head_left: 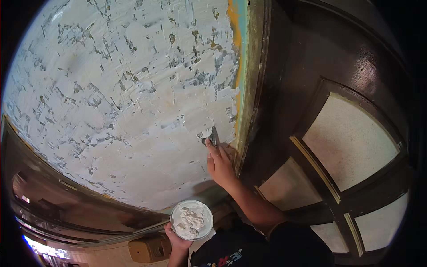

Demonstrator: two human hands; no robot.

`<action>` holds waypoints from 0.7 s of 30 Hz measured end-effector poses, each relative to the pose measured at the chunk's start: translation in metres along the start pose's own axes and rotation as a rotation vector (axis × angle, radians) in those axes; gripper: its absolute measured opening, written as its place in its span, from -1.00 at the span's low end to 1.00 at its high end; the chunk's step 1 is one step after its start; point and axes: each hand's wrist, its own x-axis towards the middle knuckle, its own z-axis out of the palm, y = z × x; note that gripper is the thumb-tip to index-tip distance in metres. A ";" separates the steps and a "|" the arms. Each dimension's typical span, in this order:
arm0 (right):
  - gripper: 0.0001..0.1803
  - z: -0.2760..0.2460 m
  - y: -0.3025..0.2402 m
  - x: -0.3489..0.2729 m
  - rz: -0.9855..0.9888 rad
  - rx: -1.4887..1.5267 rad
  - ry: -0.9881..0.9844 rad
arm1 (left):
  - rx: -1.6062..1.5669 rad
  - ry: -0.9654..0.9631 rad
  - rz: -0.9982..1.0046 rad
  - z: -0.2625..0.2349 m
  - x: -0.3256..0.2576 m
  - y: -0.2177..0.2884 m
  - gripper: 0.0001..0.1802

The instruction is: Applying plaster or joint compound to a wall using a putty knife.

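My right hand [221, 165] grips a putty knife [212, 135], its index finger stretched along the tool toward the blade. White paste sits on the blade, which rests on or close to the wall [147, 138] near its right border. Most of the handle is hidden by my fingers. The wall has a rough coat of white putty, with grey and brown patches showing through. Below, in front of my body, my left hand [179, 239] holds a round, pale tub [172, 219] by its lower left side. Inside the tub lies a lumpy heap of white putty [192, 220].
A worn wooden frame [252, 102] with yellow and teal paint edges the wall at right. Beyond it stands a dark wooden door [307, 58] with pale panels. A brown plastic stool [141, 250] stands on the floor at lower left. Dark trim [80, 189] borders the wall's lower left.
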 end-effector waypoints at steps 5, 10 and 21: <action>-0.42 0.011 0.016 -0.024 0.079 0.014 -0.013 | 0.007 0.042 -0.020 0.005 0.002 -0.003 -0.24; -0.46 0.012 0.024 -0.039 0.045 0.065 0.029 | 0.023 -0.018 -0.011 0.004 0.004 -0.003 -0.25; -0.66 0.005 0.026 0.029 -0.161 0.064 0.254 | -0.016 -0.033 -0.037 -0.005 0.003 -0.003 -0.22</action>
